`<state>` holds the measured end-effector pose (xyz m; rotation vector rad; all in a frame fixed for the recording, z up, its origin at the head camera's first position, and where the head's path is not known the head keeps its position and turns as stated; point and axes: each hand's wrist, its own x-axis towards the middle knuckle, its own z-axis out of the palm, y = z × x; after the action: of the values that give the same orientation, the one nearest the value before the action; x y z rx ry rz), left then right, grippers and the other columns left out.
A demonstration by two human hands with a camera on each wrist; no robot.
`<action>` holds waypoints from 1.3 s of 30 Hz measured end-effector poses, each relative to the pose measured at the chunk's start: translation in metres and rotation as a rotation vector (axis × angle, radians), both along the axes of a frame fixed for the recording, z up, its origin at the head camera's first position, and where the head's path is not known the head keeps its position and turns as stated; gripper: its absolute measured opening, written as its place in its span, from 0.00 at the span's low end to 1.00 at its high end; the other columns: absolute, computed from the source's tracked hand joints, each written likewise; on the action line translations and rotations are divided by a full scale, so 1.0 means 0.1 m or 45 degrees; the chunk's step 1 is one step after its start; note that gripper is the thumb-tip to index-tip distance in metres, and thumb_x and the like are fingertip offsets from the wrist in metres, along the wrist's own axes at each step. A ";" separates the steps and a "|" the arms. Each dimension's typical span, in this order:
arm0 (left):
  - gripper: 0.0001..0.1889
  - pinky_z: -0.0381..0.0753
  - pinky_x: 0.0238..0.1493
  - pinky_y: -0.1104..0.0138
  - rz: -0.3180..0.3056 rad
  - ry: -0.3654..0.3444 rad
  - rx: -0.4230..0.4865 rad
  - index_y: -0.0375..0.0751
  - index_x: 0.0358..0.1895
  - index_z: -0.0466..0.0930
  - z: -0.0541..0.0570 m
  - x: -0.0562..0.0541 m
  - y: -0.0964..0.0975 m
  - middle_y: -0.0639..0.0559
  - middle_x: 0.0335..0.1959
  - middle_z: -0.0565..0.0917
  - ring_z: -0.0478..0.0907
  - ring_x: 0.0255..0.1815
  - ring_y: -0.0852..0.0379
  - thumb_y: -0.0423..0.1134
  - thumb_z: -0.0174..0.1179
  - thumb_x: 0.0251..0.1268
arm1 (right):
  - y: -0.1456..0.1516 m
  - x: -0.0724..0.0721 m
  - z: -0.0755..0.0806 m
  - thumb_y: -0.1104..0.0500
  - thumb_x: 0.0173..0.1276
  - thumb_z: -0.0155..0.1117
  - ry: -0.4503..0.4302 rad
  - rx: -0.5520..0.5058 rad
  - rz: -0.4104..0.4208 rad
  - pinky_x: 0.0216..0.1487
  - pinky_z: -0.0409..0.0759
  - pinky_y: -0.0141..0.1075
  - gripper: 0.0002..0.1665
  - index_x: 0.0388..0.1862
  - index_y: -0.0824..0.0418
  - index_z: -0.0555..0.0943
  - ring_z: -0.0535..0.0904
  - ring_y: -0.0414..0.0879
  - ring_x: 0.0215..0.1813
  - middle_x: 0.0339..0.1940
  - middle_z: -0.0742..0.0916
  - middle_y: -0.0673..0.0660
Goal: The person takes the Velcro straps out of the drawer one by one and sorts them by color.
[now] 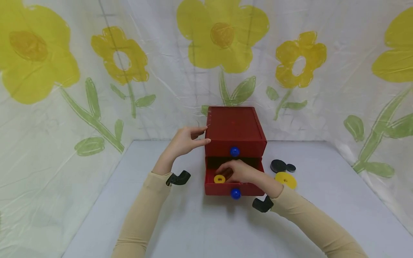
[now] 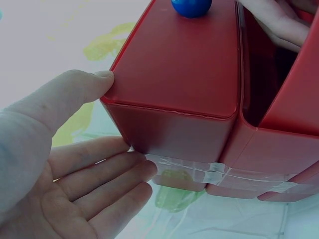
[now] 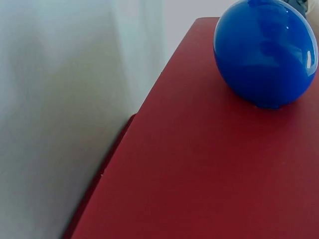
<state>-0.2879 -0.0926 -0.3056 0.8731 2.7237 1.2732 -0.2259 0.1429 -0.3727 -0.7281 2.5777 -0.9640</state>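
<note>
A red two-drawer box (image 1: 233,123) stands on the table, its lower drawer (image 1: 216,189) pulled out and its upper one closed. My left hand (image 1: 185,141) rests against the box's left side; in the left wrist view its thumb touches the front edge and its fingers lie straight along the side. My right hand (image 1: 240,171) reaches into the lower drawer, where thumb and fingertips pinch a small yellow ring (image 1: 219,178). Part of those fingers is hidden. The right wrist view shows a red drawer front with a blue knob (image 3: 266,52), not the hand.
To the right of the box lie a large black disc (image 1: 278,166), a small black disc (image 1: 291,168) and a yellow disc (image 1: 285,180), partly covered by the right forearm. Behind the table (image 1: 200,229) hangs a flowered curtain (image 1: 167,71).
</note>
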 end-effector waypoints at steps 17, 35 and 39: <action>0.30 0.75 0.60 0.58 -0.005 0.008 0.006 0.47 0.64 0.74 -0.01 -0.01 0.00 0.48 0.62 0.76 0.75 0.62 0.51 0.53 0.65 0.58 | -0.01 0.00 -0.01 0.64 0.56 0.71 0.057 0.015 0.019 0.50 0.83 0.38 0.22 0.51 0.54 0.83 0.81 0.47 0.50 0.49 0.86 0.52; 0.31 0.76 0.60 0.58 -0.005 -0.003 0.003 0.46 0.64 0.74 0.01 -0.01 0.01 0.48 0.62 0.77 0.75 0.62 0.51 0.53 0.65 0.58 | 0.17 0.05 0.11 0.58 0.59 0.70 0.048 -0.094 0.034 0.48 0.83 0.37 0.20 0.53 0.55 0.82 0.84 0.46 0.49 0.47 0.87 0.51; 0.30 0.75 0.60 0.58 -0.010 -0.002 0.008 0.45 0.64 0.74 0.01 -0.01 0.00 0.47 0.62 0.76 0.75 0.62 0.51 0.53 0.65 0.58 | 0.23 0.08 0.14 0.55 0.59 0.70 0.045 -0.130 0.026 0.47 0.84 0.36 0.20 0.52 0.54 0.83 0.84 0.45 0.49 0.47 0.87 0.51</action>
<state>-0.2884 -0.0927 -0.3049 0.8818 2.7144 1.2809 -0.2180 0.1659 -0.3589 -0.8028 2.5613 -1.0931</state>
